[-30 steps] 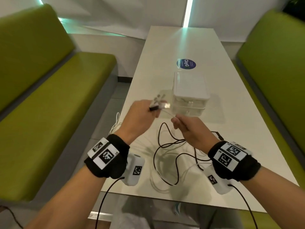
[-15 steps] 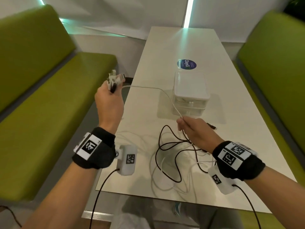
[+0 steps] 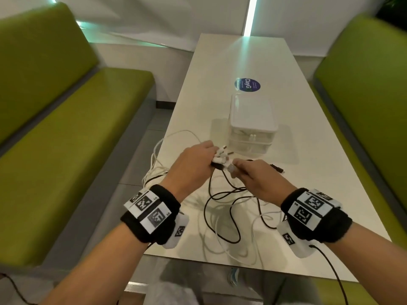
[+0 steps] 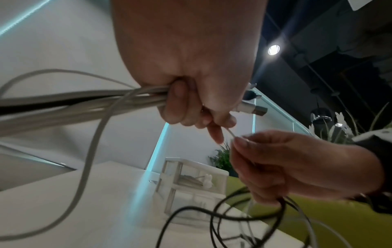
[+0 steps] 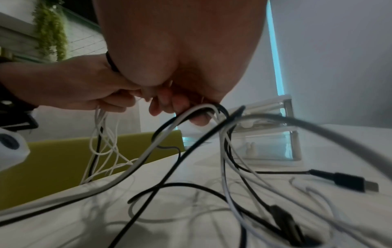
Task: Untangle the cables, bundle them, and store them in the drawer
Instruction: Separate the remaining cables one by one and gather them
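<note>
Green benches sit beside a white table (image 3: 308, 133) where a clear drawer box (image 3: 252, 126) stands. Just in front of the box, the left hand (image 3: 191, 164) squeezes a bunch of cables (image 4: 84, 102) by their plugs, and the right hand (image 3: 257, 179) pinches one thin white cable (image 4: 230, 132). Cables are soft and floppy (they slip and loop), so holding near the plugs seems best.

Drawer unit (image 3: 252, 119) standing on the table (image 3: 312, 150), about mid-width. Just behind the unit, a round sticker (image 3: 247, 84) flat on the table. Just in front of the unit, held above the table, left hand (image 3: 193, 164) and right hand (image 3: 255, 177) meeting, left grip closed round a cluster of cable plugs (image 3: 220, 156), right grip pinching one cable end. In front of the unit and below both hands, tangled cables (image 3: 229, 214) spread on the table, some trailing over the table's left edge. Right of the hands, near the unit's front right corner, a loose plug (image 3: 278, 168) lying on the table. Benches along both sides of the table: left bench (image 3: 66, 128), right bench (image 3: 363, 84).
</note>
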Action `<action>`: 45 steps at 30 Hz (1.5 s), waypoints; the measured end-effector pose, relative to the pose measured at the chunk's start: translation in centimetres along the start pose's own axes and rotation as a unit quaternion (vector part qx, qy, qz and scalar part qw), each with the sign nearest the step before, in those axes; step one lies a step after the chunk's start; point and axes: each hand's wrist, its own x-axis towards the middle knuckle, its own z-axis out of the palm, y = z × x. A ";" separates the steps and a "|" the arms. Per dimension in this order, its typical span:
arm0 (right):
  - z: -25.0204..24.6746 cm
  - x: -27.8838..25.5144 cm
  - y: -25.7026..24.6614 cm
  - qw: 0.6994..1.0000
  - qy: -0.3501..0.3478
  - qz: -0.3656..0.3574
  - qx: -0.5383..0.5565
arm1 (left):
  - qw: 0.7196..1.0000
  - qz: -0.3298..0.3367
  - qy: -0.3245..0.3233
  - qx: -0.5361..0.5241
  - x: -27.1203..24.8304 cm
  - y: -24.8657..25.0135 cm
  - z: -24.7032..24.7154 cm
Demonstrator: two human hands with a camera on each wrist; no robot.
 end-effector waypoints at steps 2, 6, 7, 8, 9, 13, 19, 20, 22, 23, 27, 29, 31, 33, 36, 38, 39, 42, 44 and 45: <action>0.0 -0.3 0.4 0.999 0.020 0.015 0.035 | 0.996 -0.047 0.075 -0.025 0.2 -1.3 -1.2; 0.1 -0.6 1.5 0.998 0.027 0.034 0.054 | 0.959 -0.110 0.244 -0.098 0.2 -3.3 -4.1; 0.0 -0.6 1.5 0.997 0.028 0.037 0.058 | 0.956 -0.121 0.249 -0.096 0.2 -3.5 -4.3; 0.0 -0.5 1.4 0.997 0.027 0.038 0.055 | 0.955 -0.132 0.249 -0.090 0.2 -3.7 -4.3; 0.0 -0.5 1.3 0.998 0.025 0.037 0.050 | 0.955 -0.143 0.248 -0.084 0.2 -3.9 -4.1; -0.2 -0.4 0.6 0.998 0.018 0.033 0.059 | 0.967 -0.097 0.231 -0.045 0.0 -3.6 -2.9; 0.2 0.5 -0.3 0.996 0.049 0.001 0.079 | 0.998 -0.023 -0.021 -0.061 -0.4 0.0 -0.4; 0.2 0.6 -0.3 0.996 0.045 0.000 0.076 | 0.998 -0.036 -0.053 -0.024 -0.3 0.2 -0.2; 0.2 0.4 -0.4 0.997 0.028 -0.001 0.068 | 0.998 -0.053 -0.042 -0.010 -0.5 0.4 -0.4; 0.2 0.3 -0.3 0.998 0.024 -0.001 0.065 | 0.997 -0.068 -0.008 -0.028 -0.5 0.1 -0.6; 0.4 -0.1 0.4 0.995 0.010 0.027 0.093 | 0.971 -0.162 0.145 -0.101 -0.4 -1.8 -2.4; 0.6 0.0 0.6 0.995 0.003 0.036 0.098 | 0.968 -0.174 0.148 -0.107 -0.4 -2.3 -3.1; 0.9 0.3 0.5 0.994 -0.008 0.045 0.097 | 0.973 -0.182 0.117 -0.087 -0.6 -2.7 -3.3; 1.2 0.6 0.4 0.996 -0.031 0.053 0.072 | 0.975 -0.192 0.103 -0.040 -0.8 -3.8 -3.4; 1.6 0.9 0.5 0.997 -0.041 0.056 0.038 | 0.967 -0.225 0.112 0.027 -1.2 -6.2 -3.7; 1.8 1.0 0.5 0.997 -0.042 0.051 0.031 | 0.960 -0.249 0.121 0.044 -1.4 -7.5 -4.0; 1.8 1.0 0.4 0.998 -0.044 0.047 0.027 | 0.956 -0.259 0.125 0.053 -1.6 -8.0 -4.2; 2.0 1.1 0.3 0.998 -0.046 0.033 0.015 | 0.943 -0.294 0.135 0.076 -2.1 -8.8 -4.7; 2.2 1.1 0.2 0.999 -0.048 0.025 0.005 | 0.932 -0.325 0.138 0.079 -2.5 -9.7 -5.0; 2.3 1.1 0.2 0.998 -0.052 0.024 -0.001 | 0.928 -0.335 0.137 0.083 -2.7 -10.4 -5.2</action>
